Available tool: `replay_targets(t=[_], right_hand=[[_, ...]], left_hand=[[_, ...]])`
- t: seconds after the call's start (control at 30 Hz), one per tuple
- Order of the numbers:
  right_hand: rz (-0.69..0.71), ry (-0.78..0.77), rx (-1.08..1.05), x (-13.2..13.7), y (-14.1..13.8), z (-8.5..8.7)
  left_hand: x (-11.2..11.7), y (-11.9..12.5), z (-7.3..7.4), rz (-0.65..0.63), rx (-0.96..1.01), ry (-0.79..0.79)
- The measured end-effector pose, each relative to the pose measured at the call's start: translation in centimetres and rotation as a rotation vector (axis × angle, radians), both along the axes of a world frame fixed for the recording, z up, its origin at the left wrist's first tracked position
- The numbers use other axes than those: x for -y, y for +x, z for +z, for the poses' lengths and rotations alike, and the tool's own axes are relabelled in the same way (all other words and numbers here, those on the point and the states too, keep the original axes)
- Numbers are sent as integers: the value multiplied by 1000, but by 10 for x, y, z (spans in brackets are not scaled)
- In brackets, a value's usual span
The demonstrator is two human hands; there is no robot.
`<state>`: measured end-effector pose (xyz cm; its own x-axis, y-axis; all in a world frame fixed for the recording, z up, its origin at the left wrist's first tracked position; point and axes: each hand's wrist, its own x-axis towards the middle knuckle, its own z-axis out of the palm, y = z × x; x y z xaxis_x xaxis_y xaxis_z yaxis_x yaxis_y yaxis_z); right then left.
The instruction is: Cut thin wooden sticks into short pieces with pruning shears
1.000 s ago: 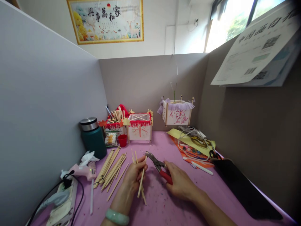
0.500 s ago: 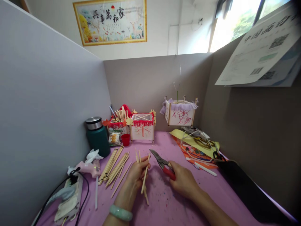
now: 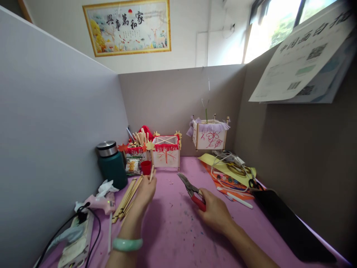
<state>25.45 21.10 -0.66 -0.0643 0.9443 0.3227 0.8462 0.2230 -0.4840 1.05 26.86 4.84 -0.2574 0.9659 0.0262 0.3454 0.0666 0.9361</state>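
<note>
My right hand [image 3: 216,210] grips a pair of pruning shears [image 3: 192,191] with red handles, its pointed blades aimed up and to the left above the table. My left hand [image 3: 146,190], a green bangle on its wrist, is over the piles of wooden sticks on the left. Between its fingers the end of a pale wooden stick [image 3: 152,173] shows; the rest is hidden by the hand. Beside that hand lies a bundle of wooden sticks [image 3: 126,199] with dark marks at the ends. My left forearm covers most of the other pile.
At the back stand a paper lantern box [image 3: 166,158] with red fringe, a red cup [image 3: 146,167] and a green bottle [image 3: 113,169]. A lantern with purple trim [image 3: 212,137] hangs at right. A pink glue gun [image 3: 102,203], power strip [image 3: 76,242] and black tablet-like slab [image 3: 292,225] flank the table.
My left hand has moved left and away from me, from near the shears to the stick piles. Fewer sticks show in it now. The right hand and shears stay almost where they were.
</note>
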Motion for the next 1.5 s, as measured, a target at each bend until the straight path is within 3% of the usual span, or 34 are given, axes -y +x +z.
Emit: replay_targets(t=[0.07,0.17,0.23,0.33,0.5,0.73,1.07,1.5], right_hand=[[-15,-1,-17,0,1,2],[-3,7,-30,-1,0,3],[16,12,-37,0,0,3],[33,7,-42,1,-1,2],[54,4,-43,1,-2,1],[60,7,-23,2,-3,1],[60,3,-26,1,-3,0],[54,-12,-10,2,-3,-2]], left_hand=[[7,16,-6,-166,122,-28],[14,30,-21,-476,569,-76],[15,34,-33,-579,803,-109],[12,34,-42,-541,843,-161],[13,34,-40,-484,855,-196],[15,35,-44,-486,767,-86],[13,34,-46,-453,748,-58],[16,37,-35,-411,920,-283]])
